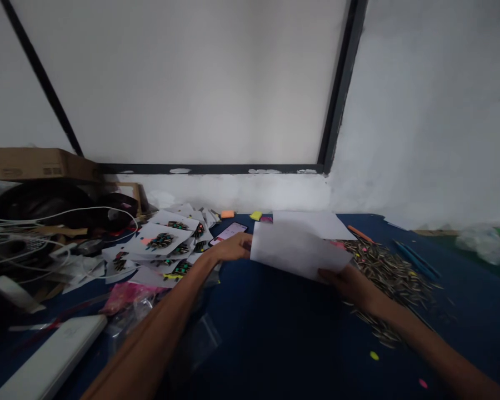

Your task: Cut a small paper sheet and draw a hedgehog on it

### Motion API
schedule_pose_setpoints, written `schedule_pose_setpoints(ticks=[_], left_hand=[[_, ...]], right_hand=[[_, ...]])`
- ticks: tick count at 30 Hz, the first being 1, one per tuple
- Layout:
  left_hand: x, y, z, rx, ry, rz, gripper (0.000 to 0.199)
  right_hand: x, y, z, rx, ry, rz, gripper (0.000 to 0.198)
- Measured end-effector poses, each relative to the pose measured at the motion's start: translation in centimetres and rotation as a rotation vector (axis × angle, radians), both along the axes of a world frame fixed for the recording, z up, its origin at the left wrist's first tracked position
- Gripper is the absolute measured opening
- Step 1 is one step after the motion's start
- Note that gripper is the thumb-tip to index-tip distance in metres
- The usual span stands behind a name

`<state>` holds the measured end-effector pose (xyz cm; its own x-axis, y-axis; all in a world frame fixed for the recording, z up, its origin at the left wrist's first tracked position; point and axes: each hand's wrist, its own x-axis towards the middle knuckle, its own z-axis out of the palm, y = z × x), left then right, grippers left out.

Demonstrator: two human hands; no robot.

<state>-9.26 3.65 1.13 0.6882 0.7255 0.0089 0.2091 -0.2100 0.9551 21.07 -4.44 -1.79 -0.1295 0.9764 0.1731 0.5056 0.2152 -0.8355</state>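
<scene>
A blank white sheet of paper (295,251) is held up above the blue table between my two hands. My left hand (232,248) pinches its left edge, and my right hand (345,282) grips its lower right corner. Behind it lies more white paper (312,223), flat on the table. To the right spreads a pile of striped seeds (389,275), which look like sunflower seeds. Left of my left hand, several white papers carry small dark clusters (160,241) with coloured bits.
A phone (230,233) lies beyond my left hand. Orange (227,214) and yellow (255,215) pieces sit near the wall. A blue tool (417,260) lies past the seeds. On the left are white cables (66,219), a cardboard box (41,164), plastic bags (141,311) and a white bar-shaped device (52,355).
</scene>
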Motion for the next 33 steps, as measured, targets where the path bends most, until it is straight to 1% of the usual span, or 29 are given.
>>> schedule_pose_setpoints(ticks=[1, 2, 4, 6, 9, 10, 11, 13, 14, 16, 18, 20, 22, 24, 25, 26, 27, 29, 33], left_hand=[[0.0, -0.4, 0.2, -0.048, -0.042, -0.058, 0.046], [0.0, -0.7, 0.3, -0.093, -0.074, -0.088, 0.042], [0.3, -1.2, 0.2, -0.166, -0.106, -0.075, 0.037], [0.5, -1.2, 0.0, -0.222, -0.129, 0.010, 0.034], [0.7, -0.8, -0.6, -0.294, -0.172, 0.202, 0.026], [0.6, -0.7, -0.7, -0.321, -0.181, 0.223, 0.023], [0.6, -0.7, -0.9, -0.336, -0.172, 0.213, 0.023], [0.6, -0.8, -1.1, -0.300, -0.116, 0.179, 0.031], [0.6, -0.9, -1.2, -0.246, -0.070, 0.177, 0.034], [0.8, -1.1, -1.6, -0.119, 0.042, 0.220, 0.035], [1.0, -1.0, -2.0, -0.045, 0.149, 0.267, 0.036], [1.3, -0.8, -2.4, -0.023, 0.224, 0.273, 0.031], [1.5, -0.6, -2.5, -0.022, 0.263, 0.256, 0.024], [1.7, -0.5, -2.5, -0.023, 0.281, 0.240, 0.020], [1.8, -0.6, -2.5, -0.025, 0.288, 0.233, 0.019], [1.8, -0.6, -2.4, -0.024, 0.298, 0.229, 0.018], [1.9, -0.7, -2.4, -0.023, 0.310, 0.229, 0.017], [1.9, -0.9, -2.3, -0.020, 0.337, 0.234, 0.015], [1.5, -1.0, -2.0, -0.029, 0.420, 0.220, 0.013]], right_hand=[[0.1, 0.1, 0.1, 0.015, -0.049, -0.030, 0.016], [0.1, 0.1, 0.1, 0.027, -0.100, -0.055, 0.021], [0.1, 0.2, 0.3, 0.043, -0.191, -0.089, 0.031], [0.0, 0.3, 0.4, 0.060, -0.261, -0.108, 0.036], [-0.2, 0.4, 0.4, 0.093, -0.346, -0.129, 0.037], [-0.3, 0.5, 0.4, 0.103, -0.373, -0.138, 0.038], [-0.3, 0.6, 0.3, 0.112, -0.398, -0.146, 0.038], [-0.5, 0.7, 0.1, 0.132, -0.448, -0.161, 0.038], [-0.5, 0.7, 0.0, 0.142, -0.471, -0.168, 0.036], [-0.5, 0.7, -0.2, 0.168, -0.514, -0.183, 0.030], [-0.4, 0.6, -0.1, 0.198, -0.553, -0.212, 0.026], [-0.4, 0.3, 0.2, 0.244, -0.590, -0.260, 0.039], [-0.7, -0.2, 0.7, 0.371, -0.680, -0.287, 0.048], [-1.3, -0.7, 1.0, 0.577, -0.826, -0.240, 0.043], [-1.8, -1.0, 1.0, 0.658, -0.881, -0.191, 0.038], [-2.4, -1.3, 0.9, 0.702, -0.913, -0.122, 0.033], [-2.9, -1.5, 0.7, 0.708, -0.931, -0.044, 0.030], [-4.0, -1.8, 0.0, 0.645, -0.956, 0.073, 0.031], [-4.9, -1.8, -1.0, 0.503, -0.976, 0.170, 0.038]])
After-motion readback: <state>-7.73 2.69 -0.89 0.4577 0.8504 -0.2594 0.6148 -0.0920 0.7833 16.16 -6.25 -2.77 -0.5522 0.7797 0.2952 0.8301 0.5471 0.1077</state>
